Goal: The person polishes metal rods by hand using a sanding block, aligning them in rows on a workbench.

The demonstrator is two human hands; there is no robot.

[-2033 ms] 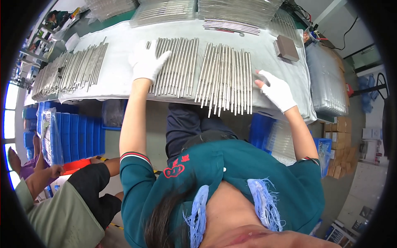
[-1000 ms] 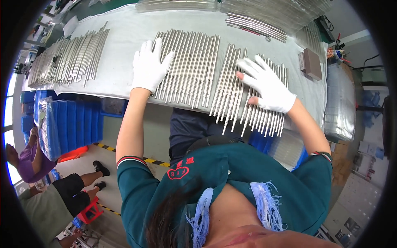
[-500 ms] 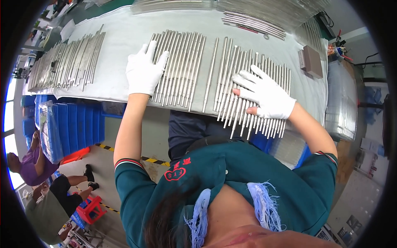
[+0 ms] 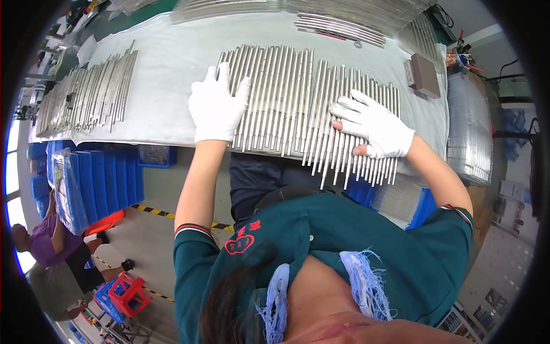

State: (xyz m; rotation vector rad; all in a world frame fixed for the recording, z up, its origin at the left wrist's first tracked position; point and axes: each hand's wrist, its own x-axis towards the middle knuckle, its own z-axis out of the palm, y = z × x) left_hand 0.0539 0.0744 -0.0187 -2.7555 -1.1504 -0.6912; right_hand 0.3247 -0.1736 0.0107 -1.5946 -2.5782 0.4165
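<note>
At the far left of the table (image 4: 172,74), well away from either hand, lies a bundle of metal rods (image 4: 86,94) on the pale cloth, fanned slightly and pointing away from the person. Below the table edge there, blue plastic bins (image 4: 91,178) stand in a row, and a person in a purple top (image 4: 48,246) crouches on the floor near a small red stool (image 4: 129,292).

The left hand (image 4: 217,106), in a white glove, lies flat on the left edge of the main row of rods (image 4: 292,97). Its fingers are held close together and straight, the fingertips reaching up over the first few rods, the thumb apart to the right; it pinches nothing.

The row runs on to the right between the two hands, the rods lying side by side, their near ends overhanging the table edge.

The right hand (image 4: 375,126), also gloved, rests on the right part of the row. Its fingers (image 4: 344,109) are spread wide, pointing left across the rods, palm pressed down.

Beyond those fingertips, farther back, lies a thin bunch of rods (image 4: 341,26); to the right sits a small brown box (image 4: 424,74).
</note>
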